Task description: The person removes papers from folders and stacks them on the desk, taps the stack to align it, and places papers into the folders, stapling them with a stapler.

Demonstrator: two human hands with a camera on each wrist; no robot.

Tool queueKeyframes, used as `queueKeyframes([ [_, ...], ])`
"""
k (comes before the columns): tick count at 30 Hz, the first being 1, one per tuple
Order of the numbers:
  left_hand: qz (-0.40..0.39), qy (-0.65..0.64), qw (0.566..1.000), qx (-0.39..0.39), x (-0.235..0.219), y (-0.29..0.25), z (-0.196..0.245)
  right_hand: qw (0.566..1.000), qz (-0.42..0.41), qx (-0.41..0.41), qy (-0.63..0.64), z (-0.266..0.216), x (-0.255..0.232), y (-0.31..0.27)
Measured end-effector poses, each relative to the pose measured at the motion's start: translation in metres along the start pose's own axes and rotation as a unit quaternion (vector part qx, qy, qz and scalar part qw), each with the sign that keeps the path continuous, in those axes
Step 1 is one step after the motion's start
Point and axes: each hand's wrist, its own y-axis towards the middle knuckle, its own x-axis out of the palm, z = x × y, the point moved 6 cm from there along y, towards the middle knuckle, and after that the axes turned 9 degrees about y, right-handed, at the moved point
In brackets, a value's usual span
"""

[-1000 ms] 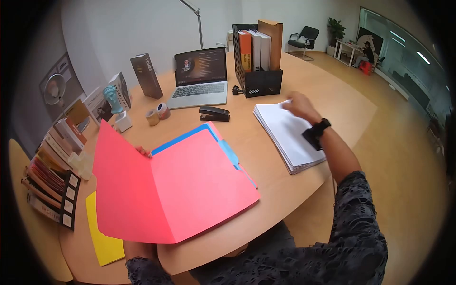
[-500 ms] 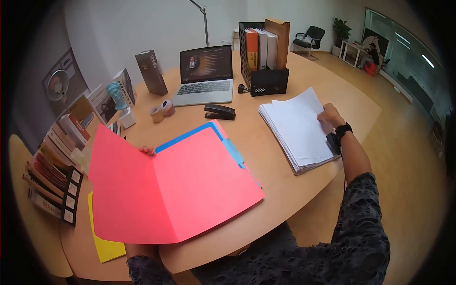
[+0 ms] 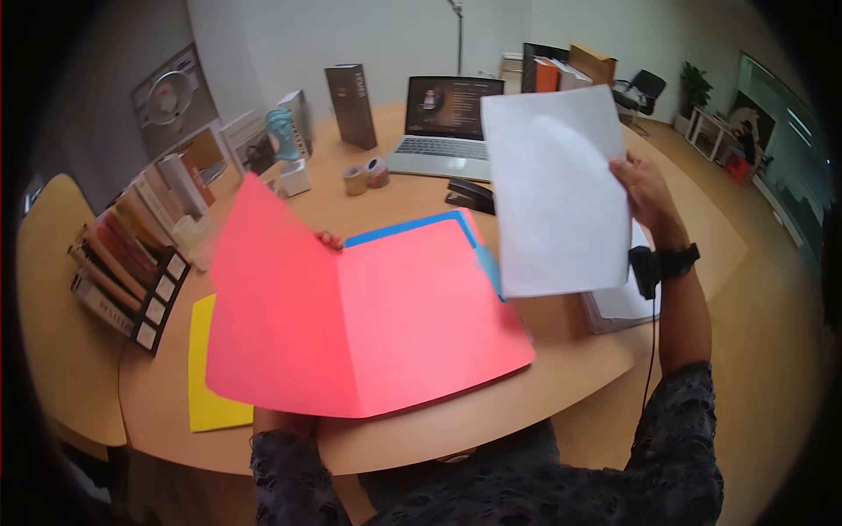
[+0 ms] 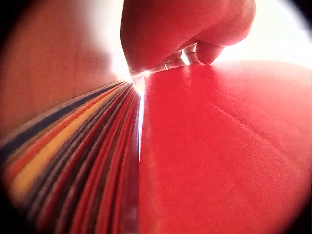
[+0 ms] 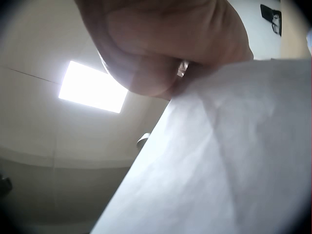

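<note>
An open pink folder (image 3: 421,324) lies on the table, its left cover raised, with a blue sheet edge (image 3: 403,230) along its top. Behind that cover my left hand (image 3: 330,240) holds it at the crease; only fingertips show over the edge. In the left wrist view my left hand (image 4: 190,34) is against the red cover (image 4: 224,146), above stacked coloured folder edges (image 4: 83,170). My right hand (image 3: 647,195) pinches white paper (image 3: 561,193) by its right edge, lifted in the air. The right wrist view shows my right hand (image 5: 170,44) gripping the paper (image 5: 209,161).
A paper stack (image 3: 614,309) lies at the right, partly covered by the raised paper. Behind stand a stapler (image 3: 471,195), tape rolls (image 3: 355,181), a laptop (image 3: 443,156) and a file holder (image 3: 545,61). Yellow paper (image 3: 210,377) and a book rack (image 3: 158,302) are left.
My right hand has lifted paper off the stack and moved it left, toward the folder. The view has turned left. My left hand stays on the folder.
</note>
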Motion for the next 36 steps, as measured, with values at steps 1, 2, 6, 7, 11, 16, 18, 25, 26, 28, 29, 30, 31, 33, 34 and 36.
queueKeyframes([
  [1,0.005,0.009,1.0,-0.01,0.002,-0.003,-0.004,1.0,-0.003,-0.009,-0.018,-0.005,0.039,-0.007],
  [2,0.008,0.018,1.0,-0.021,-0.003,-0.006,-0.002,0.994,-0.002,-0.023,-0.11,0.02,0.048,0.008],
  [6,0.004,0.045,0.997,-0.066,0.005,0.017,0.006,0.991,-0.067,0.004,-0.115,0.045,0.158,-0.02],
  [7,0.001,0.051,0.996,-0.079,0.005,0.018,0.006,0.988,-0.095,0.021,-0.123,0.062,0.172,-0.021],
  [11,-0.008,0.072,0.988,-0.138,-0.001,0.024,0.011,0.983,-0.15,0.067,-0.088,0.104,0.201,-0.036],
  [16,-0.025,0.092,0.971,-0.219,-0.01,0.019,0.008,0.967,-0.18,0.175,-0.05,0.103,0.206,-0.048],
  [18,-0.033,0.101,0.962,-0.25,-0.017,0.008,0.009,0.957,-0.2,0.209,-0.029,0.108,0.204,-0.049],
  [25,-0.002,0.081,0.969,-0.231,-0.005,-0.011,0.0,0.953,-0.193,0.222,-0.077,0.105,0.21,-0.053],
  [26,0.005,0.087,0.986,-0.145,-0.004,-0.012,0.005,0.957,-0.199,0.199,-0.074,0.11,0.211,-0.051],
  [28,0.012,0.091,0.994,-0.056,0.007,-0.018,0.018,0.96,-0.206,0.177,-0.071,0.109,0.212,-0.049],
  [29,0.066,0.083,0.991,-0.086,0.005,-0.022,0.018,0.959,-0.211,0.172,-0.073,0.104,0.211,-0.048],
  [30,0.119,0.074,0.983,-0.115,0.003,-0.027,0.018,0.959,-0.217,0.168,-0.074,0.101,0.21,-0.047],
  [31,0.12,0.073,0.983,-0.114,0.002,-0.028,0.018,0.959,-0.218,0.167,-0.075,0.101,0.21,-0.046],
  [33,0.075,0.071,0.989,-0.104,0.005,-0.026,0.021,0.954,-0.229,0.184,-0.068,0.102,0.209,-0.046],
  [34,0.052,0.07,0.991,-0.099,0.005,-0.025,0.021,0.954,-0.229,0.183,-0.068,0.102,0.21,-0.046],
  [36,0.005,0.068,0.994,-0.09,0.005,-0.021,0.022,0.956,-0.222,0.183,-0.053,0.103,0.211,-0.046],
])
